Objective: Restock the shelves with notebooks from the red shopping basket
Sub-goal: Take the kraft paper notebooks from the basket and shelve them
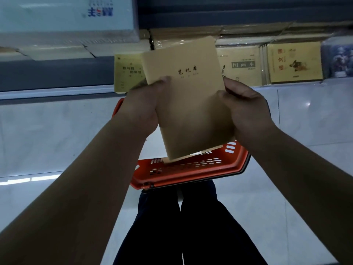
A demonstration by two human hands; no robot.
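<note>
Both hands held a tan notebook (183, 92) up before the shelf (57, 92), above the red basket (191, 173) on the floor. The left hand (141, 108) gripped its left edge, thumb across the cover; the right hand (246, 109) gripped the right edge, thumb on the front. More tan notebooks (202, 153) lay in the basket beneath it. On the shelf behind stood a yellow book (128, 73) and sketchbooks (242, 64).

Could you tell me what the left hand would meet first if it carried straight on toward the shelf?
Probably the yellow-green booklet standing on the low shelf, just beyond the left hand; depth is uncertain.
</note>
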